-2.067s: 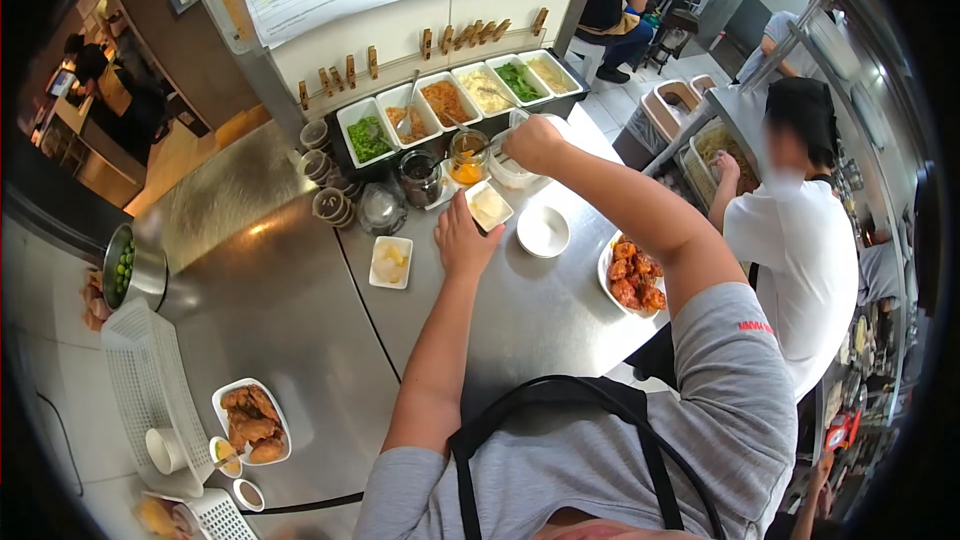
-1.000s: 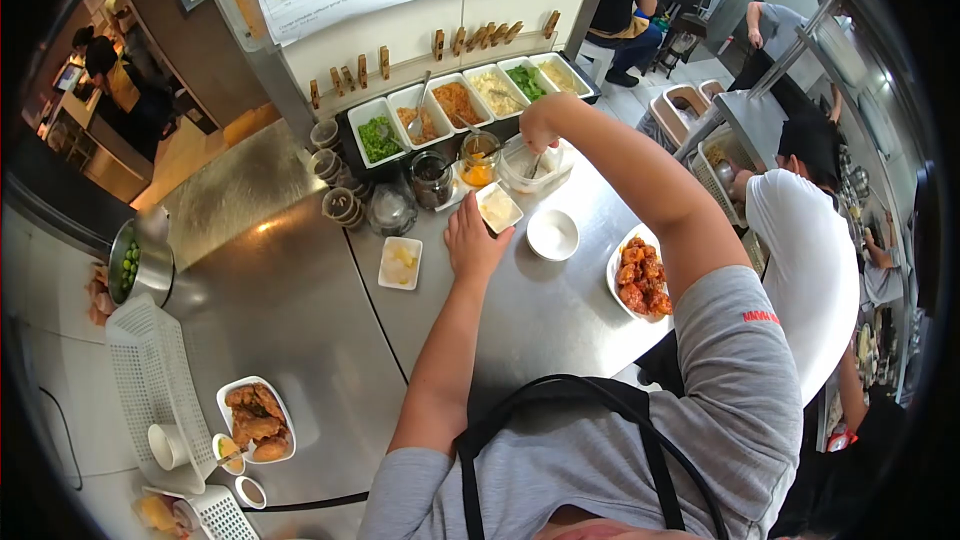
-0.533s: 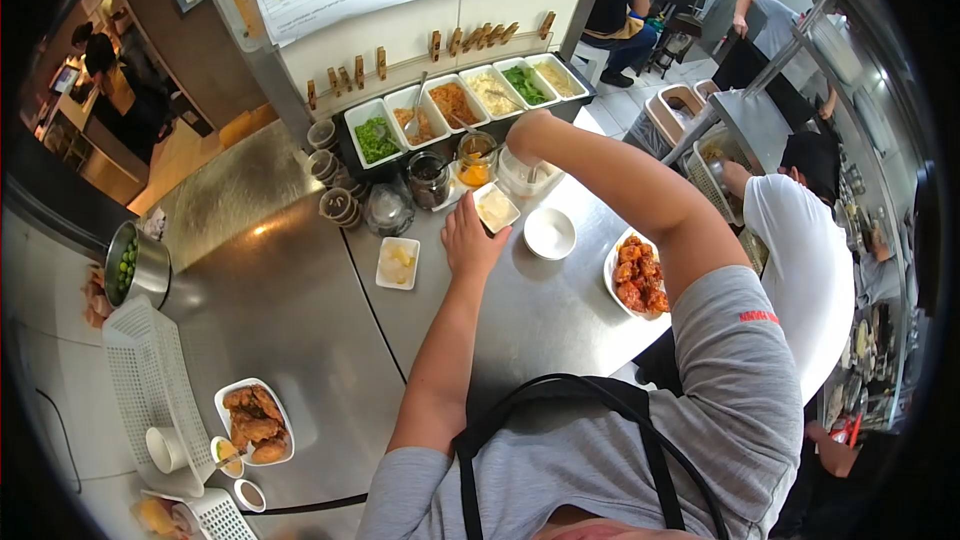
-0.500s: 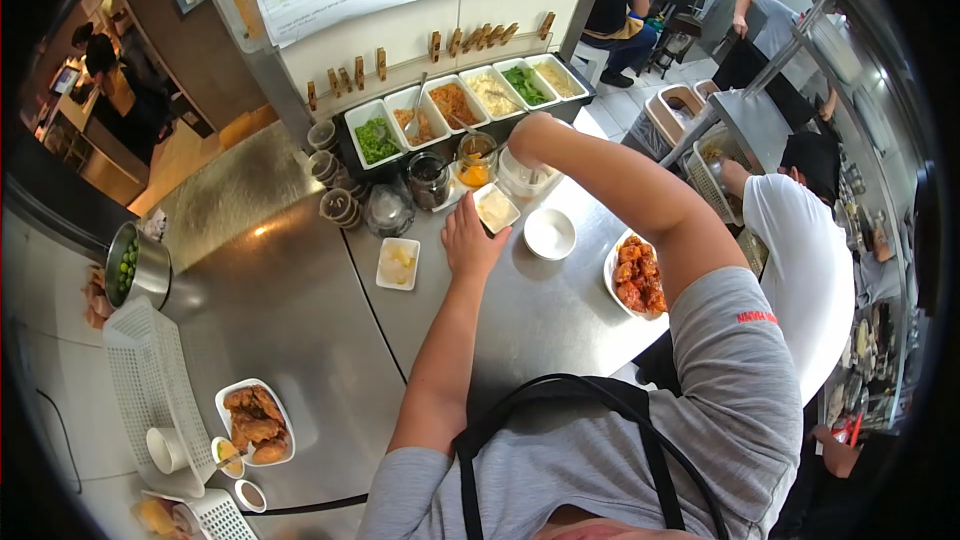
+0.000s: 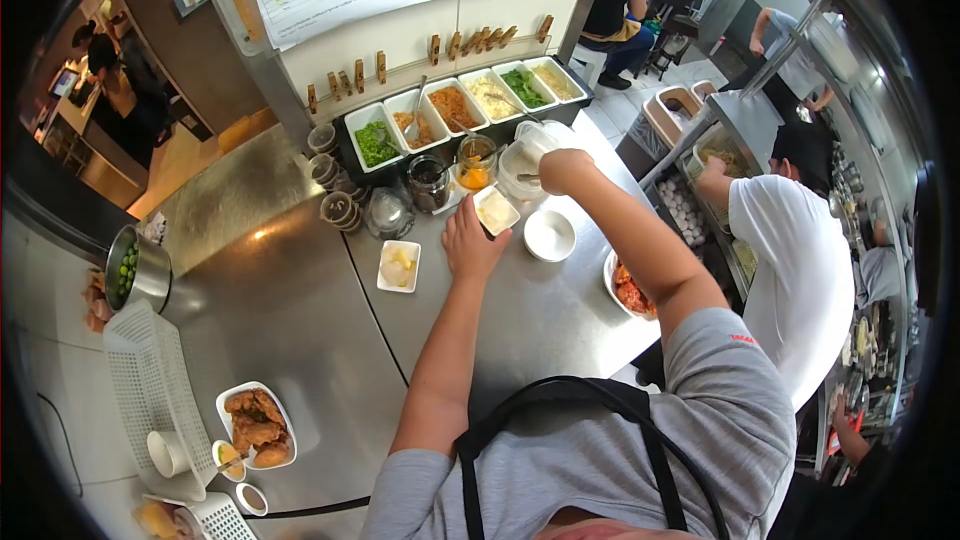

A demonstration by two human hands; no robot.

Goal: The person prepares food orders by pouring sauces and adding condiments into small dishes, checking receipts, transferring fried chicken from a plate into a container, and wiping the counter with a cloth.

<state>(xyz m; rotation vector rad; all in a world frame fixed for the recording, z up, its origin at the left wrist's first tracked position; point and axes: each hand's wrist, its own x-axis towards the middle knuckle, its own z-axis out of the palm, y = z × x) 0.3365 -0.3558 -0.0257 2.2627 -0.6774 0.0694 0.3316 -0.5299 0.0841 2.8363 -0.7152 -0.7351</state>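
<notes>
Our R hand (image 5: 566, 172), clamped on a spoon (image 5: 528, 178), has shifted off the tub (image 5: 510, 162), baring more of it. Hands apart, our L hand (image 5: 470, 240) grips 1 dish (image 5: 496, 210).

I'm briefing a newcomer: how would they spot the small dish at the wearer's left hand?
Find the row of white containers at the back of the steel counter. Before it stands a glass jar of orange stuff; the small square dish is just in front. The left hand touches it, unlike the similar dish further left.
</notes>
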